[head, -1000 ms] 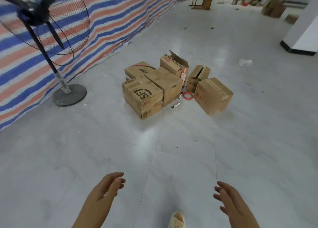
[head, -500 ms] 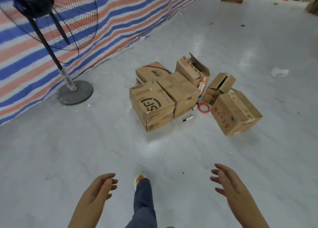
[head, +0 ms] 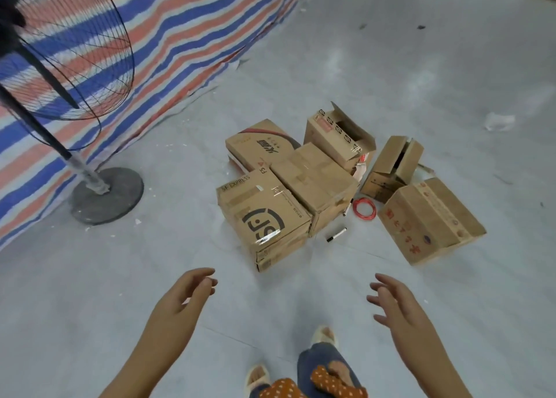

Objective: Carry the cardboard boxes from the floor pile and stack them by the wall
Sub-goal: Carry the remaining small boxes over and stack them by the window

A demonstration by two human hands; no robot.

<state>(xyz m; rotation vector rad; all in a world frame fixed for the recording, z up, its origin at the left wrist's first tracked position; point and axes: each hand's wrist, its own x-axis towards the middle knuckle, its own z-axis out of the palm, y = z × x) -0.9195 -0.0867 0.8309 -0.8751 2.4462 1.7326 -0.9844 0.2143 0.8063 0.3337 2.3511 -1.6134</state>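
As the pile point(head: 316, 187) has drawn much nearer over the last second, both hands come up ahead of the body: left hand point(head: 186, 295) and right hand point(head: 391, 300) empty, fingers loosely spread. Boxes sit untouched on the floor point(head: 150, 277), the SF box point(head: 264, 217) nearest. Likely a first pickup comes next.
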